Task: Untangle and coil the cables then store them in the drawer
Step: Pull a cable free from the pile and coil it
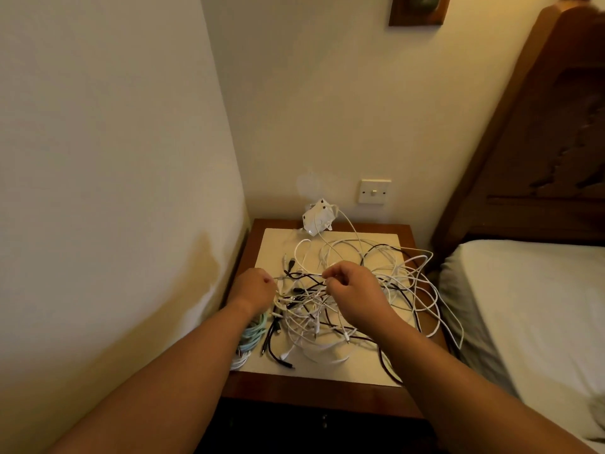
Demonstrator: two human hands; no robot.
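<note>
Pinches a white strand of the cables [307,326] with the right hand [352,286] above the middle of the tangle, grips strands at its left edge with the left hand [253,288], hands apart, tangle spread on the white mat [278,240] of the bedside table [311,393], between and beneath both.

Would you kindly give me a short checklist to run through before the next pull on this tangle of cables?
1. Right hand pinches a strand of the tangle: ok.
2. Left hand holds the tangle: cannot tell, its curled fingers are hidden.
3. One cable freed from the tangle: not ok, white and black cables cross densely.
4. All cables on the bedside table: not ok, white loops hang over its right edge.
5. Coiled green cable kept aside: ok, at the table's left edge.
6. Drawer open: cannot tell, its front is too dark.
</note>
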